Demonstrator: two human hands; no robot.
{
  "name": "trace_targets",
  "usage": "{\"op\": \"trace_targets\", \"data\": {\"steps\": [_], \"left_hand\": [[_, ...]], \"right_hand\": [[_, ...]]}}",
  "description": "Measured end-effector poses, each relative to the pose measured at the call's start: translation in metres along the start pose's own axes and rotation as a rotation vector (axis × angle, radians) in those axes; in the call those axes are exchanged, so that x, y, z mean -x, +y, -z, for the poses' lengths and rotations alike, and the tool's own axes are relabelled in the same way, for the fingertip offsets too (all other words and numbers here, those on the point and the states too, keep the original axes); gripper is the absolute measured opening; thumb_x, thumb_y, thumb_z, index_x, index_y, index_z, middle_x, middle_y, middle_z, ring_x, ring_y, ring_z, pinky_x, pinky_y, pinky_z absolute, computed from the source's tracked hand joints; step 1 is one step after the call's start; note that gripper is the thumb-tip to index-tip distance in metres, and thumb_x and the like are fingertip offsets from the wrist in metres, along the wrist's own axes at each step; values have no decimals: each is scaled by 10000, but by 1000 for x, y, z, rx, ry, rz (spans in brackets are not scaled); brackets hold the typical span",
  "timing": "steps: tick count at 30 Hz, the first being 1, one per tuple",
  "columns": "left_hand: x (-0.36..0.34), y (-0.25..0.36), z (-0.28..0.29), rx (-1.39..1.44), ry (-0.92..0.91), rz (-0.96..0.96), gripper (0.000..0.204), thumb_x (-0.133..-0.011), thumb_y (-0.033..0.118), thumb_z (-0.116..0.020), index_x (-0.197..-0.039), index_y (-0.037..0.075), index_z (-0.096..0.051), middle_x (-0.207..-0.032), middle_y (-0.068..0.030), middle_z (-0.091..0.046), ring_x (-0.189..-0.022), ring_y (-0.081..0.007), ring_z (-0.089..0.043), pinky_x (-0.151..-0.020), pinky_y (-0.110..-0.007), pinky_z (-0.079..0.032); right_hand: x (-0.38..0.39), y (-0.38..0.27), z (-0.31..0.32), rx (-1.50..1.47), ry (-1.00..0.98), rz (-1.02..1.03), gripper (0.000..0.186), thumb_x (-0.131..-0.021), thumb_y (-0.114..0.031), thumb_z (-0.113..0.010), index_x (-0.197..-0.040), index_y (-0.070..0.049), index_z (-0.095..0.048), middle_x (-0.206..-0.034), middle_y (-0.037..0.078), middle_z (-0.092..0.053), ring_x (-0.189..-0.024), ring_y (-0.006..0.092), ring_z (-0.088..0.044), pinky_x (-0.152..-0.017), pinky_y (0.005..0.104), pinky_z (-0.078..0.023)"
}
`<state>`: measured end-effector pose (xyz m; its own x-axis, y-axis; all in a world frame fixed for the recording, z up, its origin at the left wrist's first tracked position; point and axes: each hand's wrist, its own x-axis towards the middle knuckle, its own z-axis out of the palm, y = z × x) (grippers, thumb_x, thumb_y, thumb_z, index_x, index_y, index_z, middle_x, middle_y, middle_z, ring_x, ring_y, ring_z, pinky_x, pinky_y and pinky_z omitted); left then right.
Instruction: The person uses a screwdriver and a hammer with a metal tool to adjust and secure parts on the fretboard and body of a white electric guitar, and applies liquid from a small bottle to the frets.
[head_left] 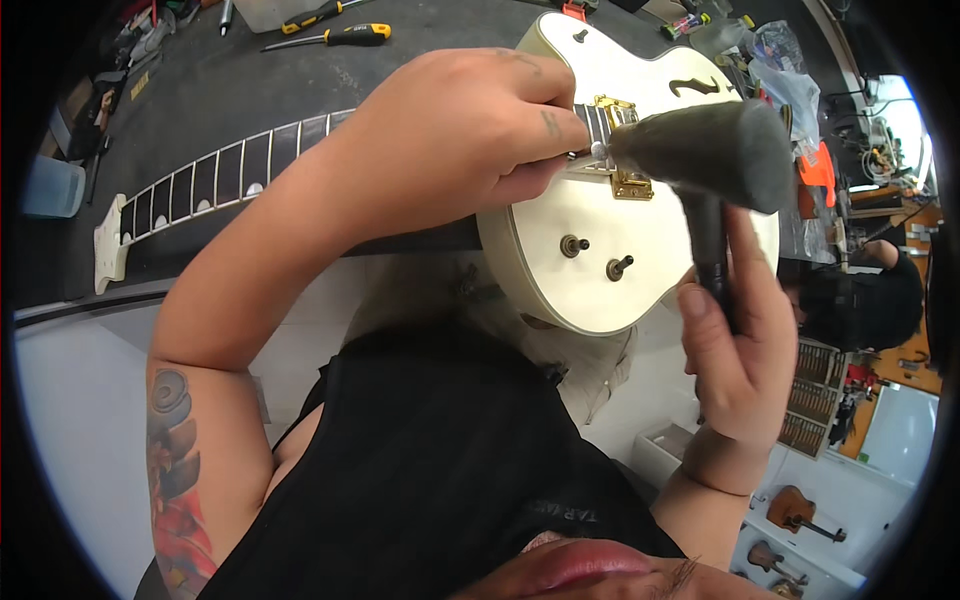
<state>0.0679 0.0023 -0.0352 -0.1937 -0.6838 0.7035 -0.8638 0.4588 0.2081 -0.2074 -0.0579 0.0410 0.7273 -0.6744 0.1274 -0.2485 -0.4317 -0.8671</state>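
A cream-white hollow-body guitar [540, 275] lies across the bench edge, its fretted neck [190, 185] reaching off to the left. Over the end of the fretboard, my left hand [480, 130] is closed in a pinch. A small shiny bit shows by its fingertips, but what they hold is mostly hidden. My right hand [745, 350] is wrapped round the handle of a black mallet [700, 150]. The mallet's head is close to the left fingertips, above the gold pickup [633, 188]. Two control knobs [575, 246] stand on the guitar's near side.
Two yellow-and-black screwdrivers [358, 35] lie on the dark bench [230, 90] beyond my left arm. A blue-tinted container [52, 187] stands at the far left. Plastic bags [785, 75] and an orange item [817, 172] lie past the guitar. Another person [870, 300] is at the right.
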Motion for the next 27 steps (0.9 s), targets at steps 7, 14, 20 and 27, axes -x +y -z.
{"op": "trace_targets", "data": {"steps": [7,14,20,27], "left_hand": [[0,3,-1,35,44,2,212,-767,68,-782,-967,62,-715,-928,-85,-665,-824,-312,-660,-702,-418,-530],[1,3,-1,25,30,16,216,-753,36,-774,-961,56,-719,-915,-85,-670,-798,-299,-667,-684,-399,-531],[-7,-1,9,48,-38,-59,113,-837,99,-709,-916,24,-680,-884,-117,-631,-803,-327,-675,-704,-415,-554],[-9,0,9,16,-29,-35,112,-820,97,-726,-903,34,-685,-860,-115,-627,-780,-336,-667,-703,-429,-547]], "right_hand": [[3,-18,-4,89,44,10,622,-986,-3,-570,-1557,106,-350,-1340,196,-536,-1163,208,-473,-970,304,-336],[-1,-24,-12,140,50,16,616,-996,-25,-571,-1562,89,-357,-1212,149,-554,-990,154,-448,-836,270,-319],[-10,-24,-13,159,63,30,611,-1004,-45,-571,-1566,74,-363,-1102,109,-568,-843,107,-427,-721,240,-305],[-21,-23,-16,173,66,13,605,-1014,-67,-572,-1571,57,-369,-974,62,-586,-671,53,-403,-587,205,-287]]}}
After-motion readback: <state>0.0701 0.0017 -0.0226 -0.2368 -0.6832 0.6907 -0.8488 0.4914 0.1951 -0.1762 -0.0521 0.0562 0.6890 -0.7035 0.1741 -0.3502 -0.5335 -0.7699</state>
